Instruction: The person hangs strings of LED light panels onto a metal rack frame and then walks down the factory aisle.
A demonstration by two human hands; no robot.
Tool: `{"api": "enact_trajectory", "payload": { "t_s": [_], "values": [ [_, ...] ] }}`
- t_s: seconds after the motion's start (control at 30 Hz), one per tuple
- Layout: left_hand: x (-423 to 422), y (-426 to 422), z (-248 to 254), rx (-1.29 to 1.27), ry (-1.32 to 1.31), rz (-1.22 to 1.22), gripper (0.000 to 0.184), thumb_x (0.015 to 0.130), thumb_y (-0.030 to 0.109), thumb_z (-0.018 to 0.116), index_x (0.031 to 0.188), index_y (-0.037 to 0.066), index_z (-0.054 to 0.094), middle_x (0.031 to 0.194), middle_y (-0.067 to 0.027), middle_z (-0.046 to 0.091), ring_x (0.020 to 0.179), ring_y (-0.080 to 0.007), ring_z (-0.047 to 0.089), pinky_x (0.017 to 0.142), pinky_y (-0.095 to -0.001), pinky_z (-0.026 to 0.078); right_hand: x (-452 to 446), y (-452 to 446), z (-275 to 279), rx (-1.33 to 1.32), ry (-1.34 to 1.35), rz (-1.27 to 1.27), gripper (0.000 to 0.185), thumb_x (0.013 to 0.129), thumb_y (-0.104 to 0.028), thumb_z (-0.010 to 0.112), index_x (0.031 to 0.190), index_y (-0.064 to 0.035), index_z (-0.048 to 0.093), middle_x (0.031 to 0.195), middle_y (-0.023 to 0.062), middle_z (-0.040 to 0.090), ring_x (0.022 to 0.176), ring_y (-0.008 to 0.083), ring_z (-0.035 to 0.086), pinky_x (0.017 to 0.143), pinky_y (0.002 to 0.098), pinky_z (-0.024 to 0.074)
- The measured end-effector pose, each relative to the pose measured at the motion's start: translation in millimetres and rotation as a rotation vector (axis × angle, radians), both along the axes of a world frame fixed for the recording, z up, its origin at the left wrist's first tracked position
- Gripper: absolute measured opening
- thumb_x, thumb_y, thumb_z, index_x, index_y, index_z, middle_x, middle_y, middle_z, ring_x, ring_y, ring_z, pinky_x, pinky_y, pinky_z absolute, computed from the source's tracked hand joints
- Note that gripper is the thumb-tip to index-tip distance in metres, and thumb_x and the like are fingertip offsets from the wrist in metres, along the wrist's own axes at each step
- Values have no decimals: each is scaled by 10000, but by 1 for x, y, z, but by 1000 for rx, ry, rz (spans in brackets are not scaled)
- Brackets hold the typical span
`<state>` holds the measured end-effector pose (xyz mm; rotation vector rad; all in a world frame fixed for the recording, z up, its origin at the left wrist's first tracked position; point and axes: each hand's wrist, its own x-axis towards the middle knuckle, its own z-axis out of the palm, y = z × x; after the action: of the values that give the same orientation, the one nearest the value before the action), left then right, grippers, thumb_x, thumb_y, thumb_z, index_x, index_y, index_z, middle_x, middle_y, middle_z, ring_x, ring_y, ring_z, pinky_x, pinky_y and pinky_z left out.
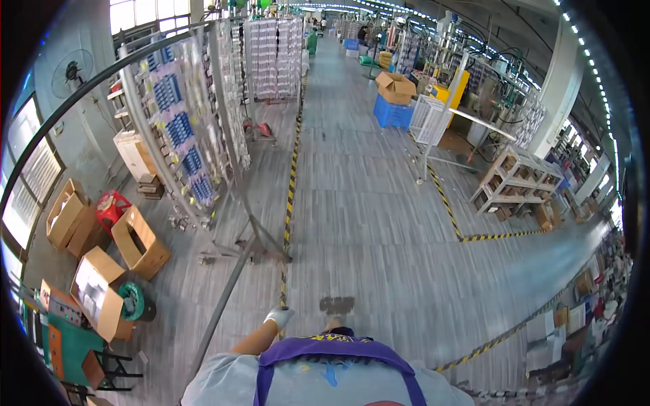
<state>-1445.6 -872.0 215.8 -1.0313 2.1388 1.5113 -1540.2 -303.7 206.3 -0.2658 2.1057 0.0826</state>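
Note:
My left hand (279, 316) hangs in front of my body, low in the middle of the view, in a whitish glove. It is small here and its fingers are mostly turned away, so I cannot make out whether it holds anything. Nearest to it are the yellow-and-black floor tape (284, 287) and a dark patch (336, 305) on the floor. My right hand is out of view. I wear a purple apron (318, 348) over a light grey shirt (332, 382).
A wheeled rack (179, 128) hung with small parts stands on the left. Open cardboard boxes (140, 247), a red stool (112, 208) and a green-lined bin (137, 302) sit near the wall. On the right are a blue crate (393, 112) and a metal shelf (518, 177).

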Motion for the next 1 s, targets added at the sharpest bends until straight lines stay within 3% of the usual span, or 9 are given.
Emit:
{"api": "enact_trajectory", "payload": {
  "t_s": [0.17, 0.27, 0.43, 0.5, 0.6, 0.7, 0.77, 0.83, 1.0],
  "values": [
    [-138, -133, 9, -410, -54, 364, 479, 909, 366, 581, 1287, 73, 573, 1247, -169, 643, 1141, -296, 624, 910, -397, 496, -252, -107, -31, -77, 256, 354, 297, 861, -228, 575, 1063, -58, 710, 1135, 204, 676, 1039, 339, 661, 906, 426, 512],
    [-204, -249, -70, -240, 553, 750, 511, 897, 305, 621, 1307, 27, 498, 1165, -172, 653, 1016, -268, 646, 854, -369, 519, -390, -194, -24, -240, 446, 121, 490, 914, -424, 458, 1141, -60, 694, 1213, 212, 639, 1134, 379, 612, 967, 460, 470],
    [-303, -323, 60, -426, 260, 777, 687, 873, 338, 652, 1420, 23, 379, 1254, -150, 627, 1051, -290, 644, 909, -396, 515, -515, -374, 69, -776, 321, -343, 445, 907, -379, 580, 1160, -22, 659, 866, 105, 699, 753, 161, 645, 699, 313, 511],
    [-344, -349, 74, -76, 331, 1271, 754, 864, 351, 666, 1458, 20, 341, 1290, -135, 619, 1076, -303, 642, 947, -390, 503, -564, -415, 69, -807, 265, -272, 445, 912, -395, 568, 1136, -22, 663, 850, 101, 694, 735, 173, 641, 690, 323, 511],
    [-398, -382, 88, -494, -101, 1110, 700, 860, 314, 660, 1440, 28, 393, 1267, -161, 631, 1064, -307, 647, 947, -456, 494, -628, -434, 17, -575, 188, -141, 467, 893, -470, 543, 853, -25, 679, 744, 100, 666, 670, 188, 625, 650, 339, 499],
    [-456, -453, 30, -824, -744, -152, 618, 837, 272, 683, 1383, 51, 496, 1257, -163, 635, 1027, -283, 664, 843, -475, 528, -676, -429, 14, -217, 73, -221, 485, 921, -435, 443, 929, -40, 723, 866, 142, 724, 805, 286, 676, 784, 436, 508],
    [-474, -461, 25, -691, -939, -237, 266, 874, 299, 669, 1070, 140, 752, 1052, -31, 735, 927, -210, 713, 697, -407, 593, -711, -410, -10, -100, 196, -36, 453, 926, -412, 451, 965, -47, 716, 890, 134, 725, 811, 294, 674, 787, 437, 509],
    [-473, -476, 2, -653, -926, -70, 272, 882, 337, 657, 1074, 169, 752, 1111, -25, 720, 971, -178, 696, 719, -353, 582, -745, -397, -20, -158, 230, 271, 411, 923, -399, 513, 1146, -96, 680, 1129, 141, 699, 1060, 300, 667, 902, 445, 510],
    [-513, -497, -33, -495, -827, 149, 307, 939, 267, 566, 1198, 154, 686, 1124, -44, 704, 1001, -187, 674, 811, -357, 542, -851, -447, -25, -82, 83, 321, 411, 939, -392, 491, 1158, -98, 676, 1173, 153, 679, 1114, 317, 642, 966, 448, 486]
  ]
}}
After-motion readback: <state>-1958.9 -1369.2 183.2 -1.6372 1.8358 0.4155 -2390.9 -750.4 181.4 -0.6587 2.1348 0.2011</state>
